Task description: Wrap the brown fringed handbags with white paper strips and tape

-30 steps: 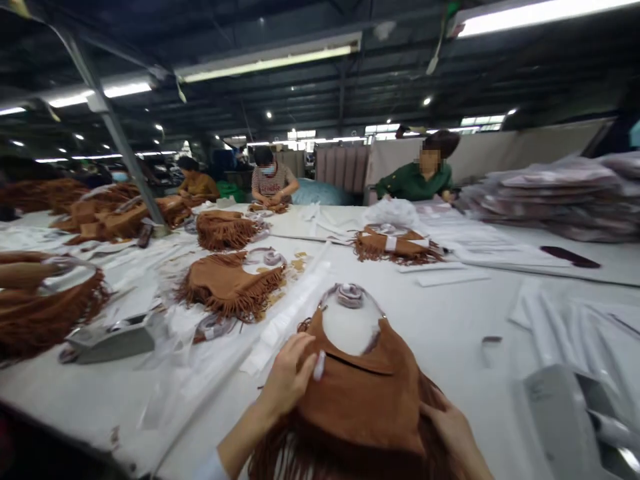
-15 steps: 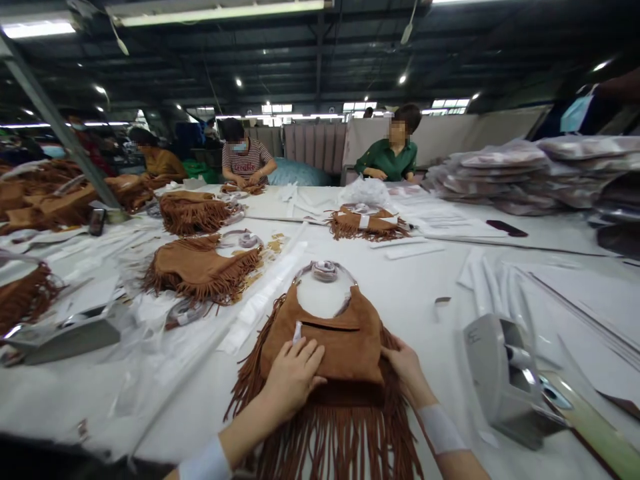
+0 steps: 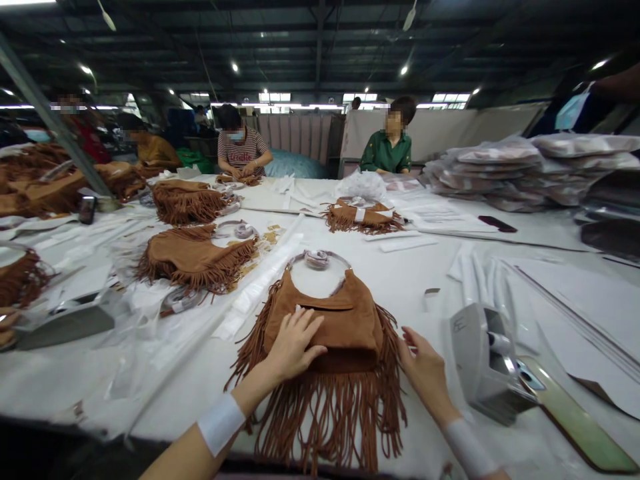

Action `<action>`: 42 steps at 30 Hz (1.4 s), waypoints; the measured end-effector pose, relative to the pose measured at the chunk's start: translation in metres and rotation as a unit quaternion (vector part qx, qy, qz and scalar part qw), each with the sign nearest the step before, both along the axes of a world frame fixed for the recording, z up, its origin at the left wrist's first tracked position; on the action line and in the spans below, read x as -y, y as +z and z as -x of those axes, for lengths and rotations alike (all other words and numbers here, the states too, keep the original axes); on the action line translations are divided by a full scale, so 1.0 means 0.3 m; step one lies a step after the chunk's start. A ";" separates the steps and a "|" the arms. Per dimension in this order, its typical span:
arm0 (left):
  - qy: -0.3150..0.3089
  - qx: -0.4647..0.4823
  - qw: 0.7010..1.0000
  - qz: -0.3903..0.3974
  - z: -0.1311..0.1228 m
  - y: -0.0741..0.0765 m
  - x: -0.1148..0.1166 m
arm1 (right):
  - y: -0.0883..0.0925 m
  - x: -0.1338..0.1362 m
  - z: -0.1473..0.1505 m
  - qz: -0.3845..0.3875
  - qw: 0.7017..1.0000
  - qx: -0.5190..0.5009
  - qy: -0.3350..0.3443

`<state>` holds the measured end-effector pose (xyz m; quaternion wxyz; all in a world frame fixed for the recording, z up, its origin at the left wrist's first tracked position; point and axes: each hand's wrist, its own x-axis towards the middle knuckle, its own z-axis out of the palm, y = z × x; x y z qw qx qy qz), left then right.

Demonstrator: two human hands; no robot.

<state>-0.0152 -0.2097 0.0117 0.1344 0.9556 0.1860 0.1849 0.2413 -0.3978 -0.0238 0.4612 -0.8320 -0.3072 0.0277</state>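
A brown suede handbag (image 3: 345,327) with long fringe lies on the white table in front of me. Its handle (image 3: 320,257), bundled with a wrapped strap, points away from me. My left hand (image 3: 295,343) rests on the bag's front, fingers spread over the left end of a slit pocket (image 3: 327,307); a bit of white shows at the fingertips. Just off the bag's right side is my right hand (image 3: 423,360), its fingers loosely curled and apart beside the fringe (image 3: 393,360), with nothing seen in them.
A grey tape dispenser (image 3: 483,360) and a phone (image 3: 575,413) are to the right. More fringed bags (image 3: 193,257) lie at left and one (image 3: 363,215) farther back. Plastic-wrapped bags (image 3: 485,167) are stacked at back right. Co-workers (image 3: 243,150) sit across the table.
My right hand has come off the bag's side and moved slightly right. My left hand has slid up over the pocket's left end. The slit looks narrower, and the view has shifted slightly.
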 end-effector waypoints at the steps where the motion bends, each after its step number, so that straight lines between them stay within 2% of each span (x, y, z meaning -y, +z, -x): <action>1: -0.003 0.055 0.998 0.000 0.029 -0.003 0.020 | 0.000 0.037 0.048 -0.005 0.998 0.035 0.050; 2: -0.008 0.111 0.994 0.005 0.061 -0.011 0.045 | -0.003 0.070 0.098 -0.013 0.987 0.094 0.129; 4: -0.022 0.183 0.982 0.030 0.126 -0.046 0.103 | -0.012 0.110 0.192 -0.024 0.935 0.204 0.288; 6: -0.039 0.176 0.982 0.059 0.177 -0.097 0.157 | -0.015 0.115 0.266 -0.012 0.878 0.271 0.395; 8: -0.052 0.125 0.987 0.081 0.200 -0.146 0.196 | -0.008 0.090 0.314 0.027 0.849 0.287 0.443; 10: -0.055 0.078 0.991 0.097 0.193 -0.177 0.218 | 0.006 0.053 0.341 0.076 0.836 0.272 0.471; 13: -0.055 0.026 0.992 0.108 0.151 -0.187 0.231 | 0.021 0.011 0.361 0.136 0.813 0.250 0.508; 18: -0.028 -0.038 0.995 0.086 0.102 -0.179 0.245 | -0.004 0.009 0.372 0.198 0.796 0.244 0.518; 24: -0.023 -0.063 0.996 0.054 0.121 -0.200 0.235 | -0.006 0.055 0.345 0.226 0.786 0.288 0.498; 29: -0.048 -0.068 0.996 0.040 0.188 -0.202 0.213 | 0.009 0.105 0.313 0.208 0.802 0.286 0.482; 34: -0.070 -0.073 0.995 0.002 0.271 -0.212 0.187 | -0.006 0.141 0.262 0.175 0.814 0.277 0.479; 38: -0.091 -0.041 0.995 -0.001 0.326 -0.226 0.170 | 0.000 0.170 0.220 0.153 0.819 0.278 0.477; 42: -0.072 -0.016 0.997 0.011 0.382 -0.217 0.170 | 0.013 0.224 0.192 0.132 0.820 0.299 0.470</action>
